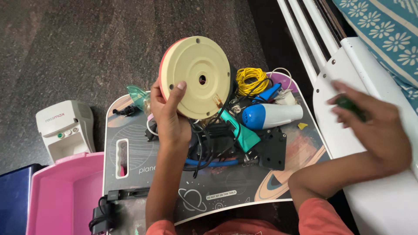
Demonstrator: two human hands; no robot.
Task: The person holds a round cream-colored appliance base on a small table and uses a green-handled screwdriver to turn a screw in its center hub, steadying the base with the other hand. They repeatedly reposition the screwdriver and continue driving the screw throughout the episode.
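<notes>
Fingers of the left hand clamp the rim of a round cream plastic disc, held tilted above the worktop, forearm rising straight from below. Right of the disc, the blurred right hand curls around a small dark green object, over a white board.
</notes>
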